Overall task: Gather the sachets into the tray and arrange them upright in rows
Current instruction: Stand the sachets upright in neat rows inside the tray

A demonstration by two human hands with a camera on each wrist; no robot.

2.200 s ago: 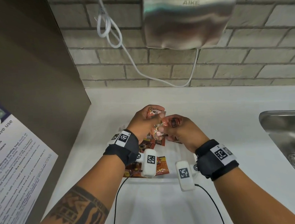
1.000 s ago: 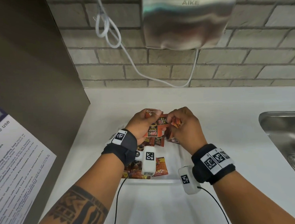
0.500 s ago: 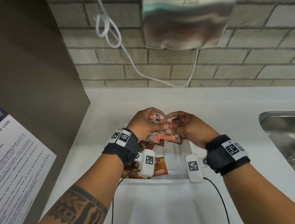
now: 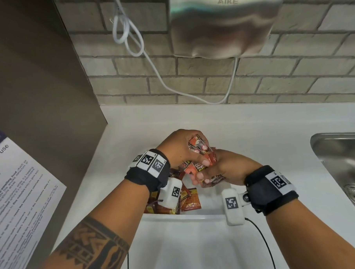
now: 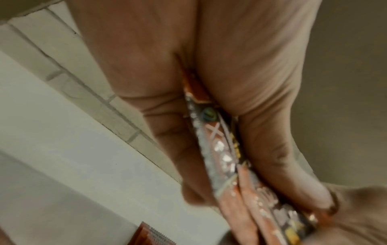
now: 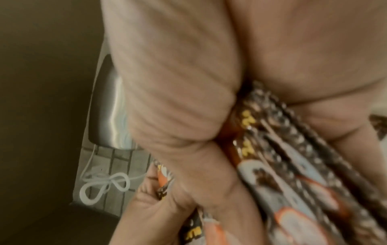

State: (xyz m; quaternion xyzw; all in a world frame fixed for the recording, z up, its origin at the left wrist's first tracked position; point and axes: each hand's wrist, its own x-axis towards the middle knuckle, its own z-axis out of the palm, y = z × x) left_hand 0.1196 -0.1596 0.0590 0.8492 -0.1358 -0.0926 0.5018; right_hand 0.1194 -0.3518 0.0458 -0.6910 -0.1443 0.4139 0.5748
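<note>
Both hands hold a bunch of red-orange sachets (image 4: 200, 153) together above the white tray (image 4: 182, 215). My left hand (image 4: 185, 152) grips the bunch from the left, with the packets clamped between thumb and fingers (image 5: 220, 149). From the right, my right hand (image 4: 221, 169) grips the same sachets (image 6: 282, 165) with its fingers curled round their lower edge. More sachets (image 4: 187, 201) lie loose and flat in the tray's left part, partly hidden by my left wrist camera. Both wrist views are blurred.
The tray sits on a white counter (image 4: 253, 127) against a brick wall. A steel hand dryer (image 4: 224, 22) with a white cable (image 4: 132, 42) hangs above. A brown cabinet side (image 4: 38, 89) stands at the left, a steel sink (image 4: 345, 167) at the right.
The hands have kept shuffling the bunch of sachets between them. The right hand has dropped a little and turned lower, under the stack, while the left stays on top.
</note>
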